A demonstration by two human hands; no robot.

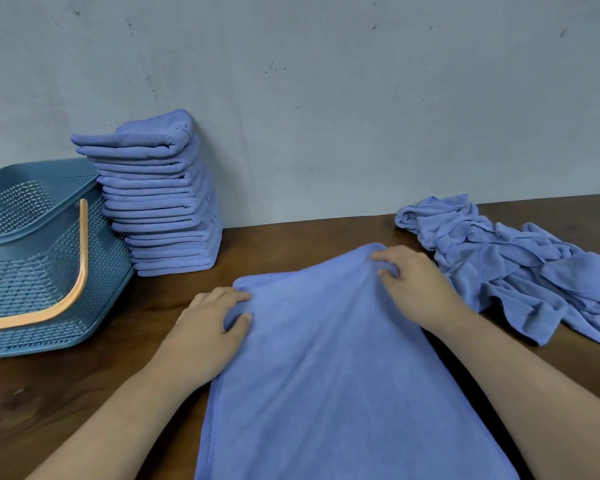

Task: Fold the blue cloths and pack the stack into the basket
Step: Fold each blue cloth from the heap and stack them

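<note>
Both hands are on the far edge of 1 blue cloth (340, 368) spread flat on the wooden table (66, 393). Left hand (210, 327) pinches the far left corner between thumb and fingers; right hand (413, 282) has its fingers curled into the far right corner, looks like a grip. Folded stack (163, 202) leans against the wall (326, 81), right beside the basket (32, 271). Unfolded pile (516, 265) sits to the right.

The cloth (343, 368) is soft, matt blue terry. The basket (25, 271) is perforated teal plastic. The table (84, 386) is dark, faintly glossy wood.
</note>
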